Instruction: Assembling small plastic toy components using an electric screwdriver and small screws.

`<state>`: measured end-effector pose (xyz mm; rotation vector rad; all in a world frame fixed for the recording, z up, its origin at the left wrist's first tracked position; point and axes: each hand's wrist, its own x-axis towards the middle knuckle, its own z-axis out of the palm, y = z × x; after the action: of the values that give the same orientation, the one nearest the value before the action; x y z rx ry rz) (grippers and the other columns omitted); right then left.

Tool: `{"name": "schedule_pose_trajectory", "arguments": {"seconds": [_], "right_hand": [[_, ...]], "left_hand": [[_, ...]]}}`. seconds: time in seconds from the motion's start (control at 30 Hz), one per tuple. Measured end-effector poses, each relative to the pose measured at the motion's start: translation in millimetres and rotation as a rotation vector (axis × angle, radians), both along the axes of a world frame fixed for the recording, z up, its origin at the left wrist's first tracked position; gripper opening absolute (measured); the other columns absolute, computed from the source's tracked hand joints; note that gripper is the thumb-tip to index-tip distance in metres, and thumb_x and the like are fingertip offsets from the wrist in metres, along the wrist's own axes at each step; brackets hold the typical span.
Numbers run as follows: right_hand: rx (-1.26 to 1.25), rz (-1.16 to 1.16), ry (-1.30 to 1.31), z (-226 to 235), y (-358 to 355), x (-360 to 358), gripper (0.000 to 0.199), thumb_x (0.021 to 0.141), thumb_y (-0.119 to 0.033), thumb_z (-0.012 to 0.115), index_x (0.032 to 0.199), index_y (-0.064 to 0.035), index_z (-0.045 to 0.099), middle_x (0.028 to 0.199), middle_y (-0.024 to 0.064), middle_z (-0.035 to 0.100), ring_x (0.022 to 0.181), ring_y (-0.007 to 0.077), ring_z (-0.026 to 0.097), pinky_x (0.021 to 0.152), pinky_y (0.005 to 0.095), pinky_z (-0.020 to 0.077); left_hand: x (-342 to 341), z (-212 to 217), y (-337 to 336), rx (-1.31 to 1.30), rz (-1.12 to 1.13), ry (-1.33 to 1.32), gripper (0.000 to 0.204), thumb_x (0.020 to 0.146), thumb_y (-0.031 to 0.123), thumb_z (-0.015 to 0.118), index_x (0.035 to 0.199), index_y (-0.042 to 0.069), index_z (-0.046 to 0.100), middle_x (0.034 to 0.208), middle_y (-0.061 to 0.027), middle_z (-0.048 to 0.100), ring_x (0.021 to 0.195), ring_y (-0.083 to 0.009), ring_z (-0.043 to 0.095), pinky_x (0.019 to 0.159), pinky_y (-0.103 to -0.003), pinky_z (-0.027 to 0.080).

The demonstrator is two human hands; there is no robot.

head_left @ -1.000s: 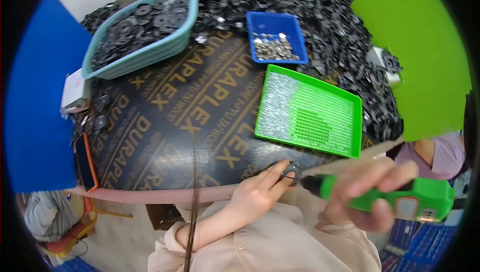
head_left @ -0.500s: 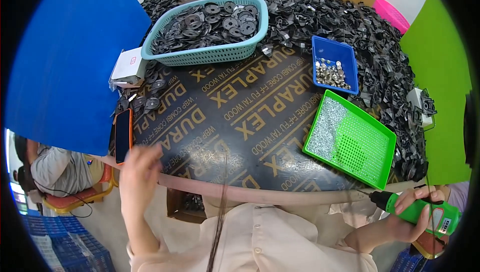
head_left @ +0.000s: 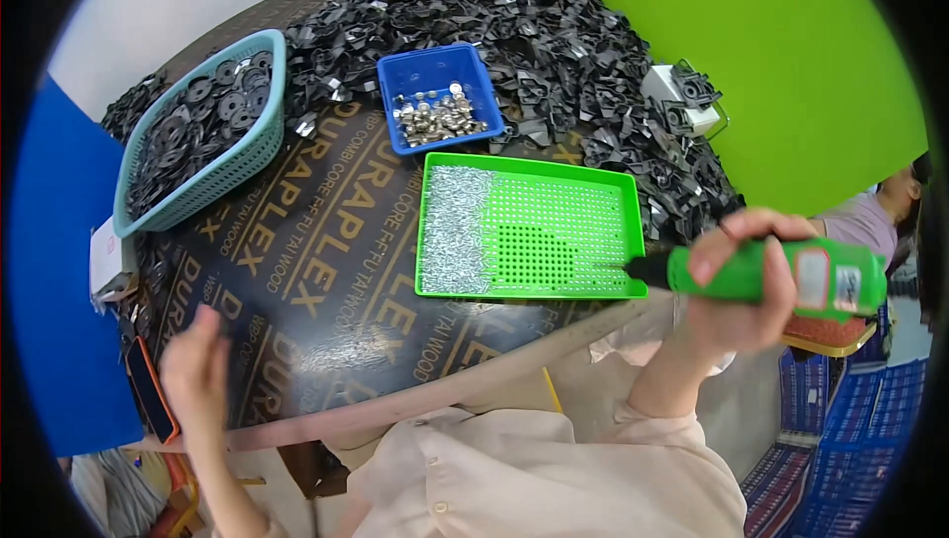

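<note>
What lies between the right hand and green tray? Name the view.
In the head view, the front of the green power screwdriver, held in the right hand; its black nose overlaps the right edge of the green tray.

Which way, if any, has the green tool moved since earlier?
Yes: the green tool moved forward; its tip, outside the green tray earlier, now overlaps its right end.

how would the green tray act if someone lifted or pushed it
The green tray looks like moulded plastic with raised walls, so it's probably fairly stiff. Small silvery pieces crowd its left end, so that side may feel heavier. Its broad, flat shape suggests it would slide rather than tip.
</note>
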<state>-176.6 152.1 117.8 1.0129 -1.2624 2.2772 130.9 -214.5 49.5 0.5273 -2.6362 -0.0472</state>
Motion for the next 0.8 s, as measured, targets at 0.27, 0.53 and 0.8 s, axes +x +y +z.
{"name": "schedule_pose_trajectory", "arguments": {"seconds": [0.27, 0.53, 0.8], "right_hand": [[0.107, -0.041, -0.113, -20.9, -40.8, -29.7, 0.017, 0.084, -0.001, 0.054, 0.099, 0.0051, 0.050, 0.081, 0.0231, 0.065, 0.047, 0.0203, 0.059, 0.058, 0.0302, 0.0504], [0.166, -0.022, -0.067, -24.2, -46.8, -34.0, 0.014, 0.084, 0.000, 0.055, 0.096, 0.0056, 0.050, 0.078, 0.0207, 0.064, 0.048, 0.0195, 0.060, 0.064, 0.0333, 0.0517], [0.201, -0.032, 0.006, -28.8, -48.4, -33.2, 0.014, 0.085, 0.000, 0.050, 0.097, 0.0051, 0.049, 0.077, 0.0247, 0.061, 0.043, 0.0210, 0.055, 0.047, 0.0315, 0.0475]], "left_hand": [[-106.4, -21.2, 168.6, 0.219, -0.745, 0.034, 0.042, 0.068, 0.001, 0.062, 0.111, 0.000, 0.065, 0.124, -0.0154, 0.061, 0.087, -0.0215, 0.065, 0.071, -0.030, 0.054], [-121.8, -28.5, 183.4, 0.281, -0.780, 0.039, 0.039, 0.073, 0.007, 0.067, 0.109, -0.007, 0.063, 0.128, -0.0200, 0.056, 0.094, -0.0241, 0.061, 0.078, -0.032, 0.054], [-123.5, -48.1, 208.9, 0.517, -0.603, 0.213, 0.055, 0.064, 0.011, 0.083, 0.114, 0.006, 0.064, 0.124, -0.0223, 0.057, 0.085, -0.0287, 0.065, 0.070, -0.033, 0.055]]}}
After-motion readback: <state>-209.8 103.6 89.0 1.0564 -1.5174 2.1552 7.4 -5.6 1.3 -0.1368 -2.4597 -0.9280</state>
